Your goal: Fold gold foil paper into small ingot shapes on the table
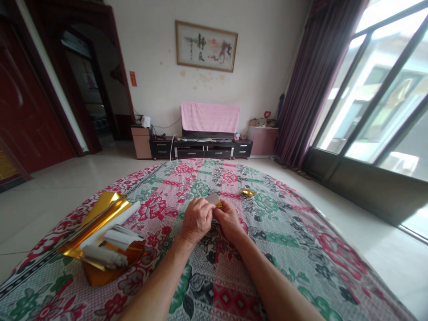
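Both hands meet over the middle of a floral cloth (197, 178). Between them is a small piece of foil paper (213, 199), pale grey on its upper face with a bit of gold at its right edge. My left hand (198, 219) is closed, its fingers pinching the paper from the left. My right hand (229, 218) pinches the gold edge between thumb and fingers. Beyond my right hand, a small folded gold piece (248, 193) rests on the cloth. The fingertips partly hide the paper.
Rolled and loose gold foil sheets (107, 214) with pale backs lie on the cloth at the left. Past the rounded far edge stand a low black cabinet (203, 149) and a pink cloth-covered object (210, 117). Windows are at the right.
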